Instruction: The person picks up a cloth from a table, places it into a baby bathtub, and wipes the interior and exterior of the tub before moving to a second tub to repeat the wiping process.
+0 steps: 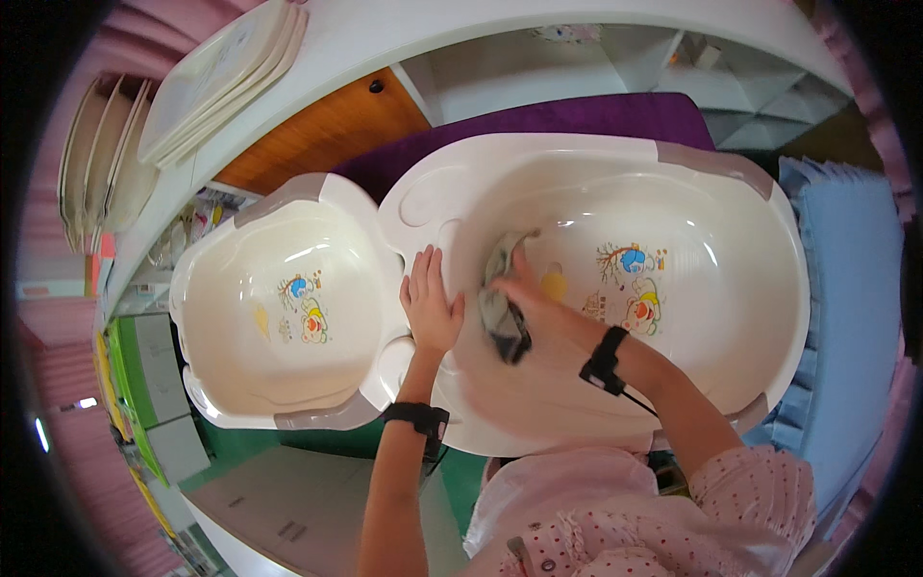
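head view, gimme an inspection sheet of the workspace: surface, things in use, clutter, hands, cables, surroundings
surface: support under the large white oval plastic tub cannot be made out
things in use: tub has cartoon prints inside; grey-and-black cloth in it, blurred; smaller white plastic tub beside it, left
clutter: stacked white rectangular trays on the white counter
hands: left hand open on the large tub's rim; right hand has its grip closed on the cloth
cables: thin black cable at the black right wristband
surroundings: pink curtains; blue pleated fabric at right
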A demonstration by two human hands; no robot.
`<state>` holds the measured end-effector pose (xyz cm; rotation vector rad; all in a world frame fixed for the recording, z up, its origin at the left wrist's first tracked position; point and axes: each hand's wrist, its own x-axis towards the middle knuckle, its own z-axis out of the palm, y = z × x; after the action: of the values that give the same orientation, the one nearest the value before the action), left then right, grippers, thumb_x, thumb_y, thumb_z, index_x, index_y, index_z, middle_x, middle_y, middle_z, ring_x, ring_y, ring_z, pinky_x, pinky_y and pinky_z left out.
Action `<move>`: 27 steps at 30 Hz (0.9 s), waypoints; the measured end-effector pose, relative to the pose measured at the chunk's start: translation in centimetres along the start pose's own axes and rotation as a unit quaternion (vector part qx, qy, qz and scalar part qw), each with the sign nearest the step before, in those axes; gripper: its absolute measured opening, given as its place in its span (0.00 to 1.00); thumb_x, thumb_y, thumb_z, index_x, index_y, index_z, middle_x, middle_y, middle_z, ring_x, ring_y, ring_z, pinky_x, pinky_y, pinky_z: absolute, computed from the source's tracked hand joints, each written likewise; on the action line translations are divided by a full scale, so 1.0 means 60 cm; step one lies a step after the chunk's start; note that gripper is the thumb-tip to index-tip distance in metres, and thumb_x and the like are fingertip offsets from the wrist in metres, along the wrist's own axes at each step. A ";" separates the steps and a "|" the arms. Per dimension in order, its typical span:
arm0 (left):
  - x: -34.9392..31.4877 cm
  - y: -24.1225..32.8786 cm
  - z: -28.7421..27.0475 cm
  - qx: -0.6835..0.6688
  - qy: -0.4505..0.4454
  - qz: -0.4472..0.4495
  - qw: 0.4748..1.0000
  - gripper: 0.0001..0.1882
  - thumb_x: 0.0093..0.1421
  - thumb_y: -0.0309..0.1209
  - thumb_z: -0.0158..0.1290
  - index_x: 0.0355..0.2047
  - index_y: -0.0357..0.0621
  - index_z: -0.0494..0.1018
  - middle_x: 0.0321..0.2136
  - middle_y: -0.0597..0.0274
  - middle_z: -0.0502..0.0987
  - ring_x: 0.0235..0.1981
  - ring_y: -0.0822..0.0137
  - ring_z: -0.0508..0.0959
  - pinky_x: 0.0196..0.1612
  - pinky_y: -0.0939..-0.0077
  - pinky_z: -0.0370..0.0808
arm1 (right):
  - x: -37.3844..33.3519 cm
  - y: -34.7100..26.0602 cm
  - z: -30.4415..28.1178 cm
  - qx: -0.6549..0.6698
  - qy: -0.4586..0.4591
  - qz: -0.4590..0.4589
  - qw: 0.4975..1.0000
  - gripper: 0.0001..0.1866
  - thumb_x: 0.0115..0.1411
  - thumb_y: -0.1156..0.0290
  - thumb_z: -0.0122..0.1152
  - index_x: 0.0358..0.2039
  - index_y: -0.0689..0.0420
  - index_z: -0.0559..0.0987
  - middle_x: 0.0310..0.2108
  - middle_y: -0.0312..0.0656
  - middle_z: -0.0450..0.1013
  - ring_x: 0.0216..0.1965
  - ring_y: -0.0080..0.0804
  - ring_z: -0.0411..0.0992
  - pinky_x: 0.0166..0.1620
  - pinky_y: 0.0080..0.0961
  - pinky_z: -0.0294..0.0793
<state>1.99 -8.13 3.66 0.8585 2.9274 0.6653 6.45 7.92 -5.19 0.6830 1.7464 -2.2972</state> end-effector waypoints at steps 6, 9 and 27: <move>0.003 0.010 0.005 0.000 -0.001 -0.005 1.000 0.38 0.45 0.30 0.51 0.57 0.44 0.50 0.58 0.59 0.52 0.60 0.60 0.50 0.58 0.59 0.42 | 0.111 -0.003 -0.055 -0.071 0.144 -0.082 0.984 0.48 0.43 0.70 0.59 0.60 0.57 0.41 0.60 0.49 0.40 0.61 0.44 0.39 0.59 0.34 0.47; 0.004 0.003 0.008 0.004 0.000 -0.003 1.000 0.38 0.45 0.30 0.51 0.57 0.43 0.50 0.58 0.59 0.52 0.60 0.60 0.50 0.58 0.59 0.42 | 0.122 -0.003 -0.026 -0.141 0.149 -0.071 0.976 0.48 0.42 0.70 0.60 0.60 0.57 0.42 0.61 0.49 0.40 0.62 0.44 0.35 0.59 0.34 0.45; 0.009 0.006 0.009 0.019 -0.003 0.019 1.000 0.37 0.45 0.32 0.51 0.56 0.42 0.50 0.57 0.57 0.53 0.59 0.58 0.51 0.57 0.57 0.42 | -0.098 0.093 0.026 -0.218 -0.110 -0.077 0.967 0.31 0.44 0.83 0.44 0.54 0.59 0.60 0.50 0.52 0.61 0.53 0.45 0.57 0.55 0.31 0.54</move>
<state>1.81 -7.38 3.34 0.9214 2.9352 0.6088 13.49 3.98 -7.00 0.2086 2.1476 -1.8775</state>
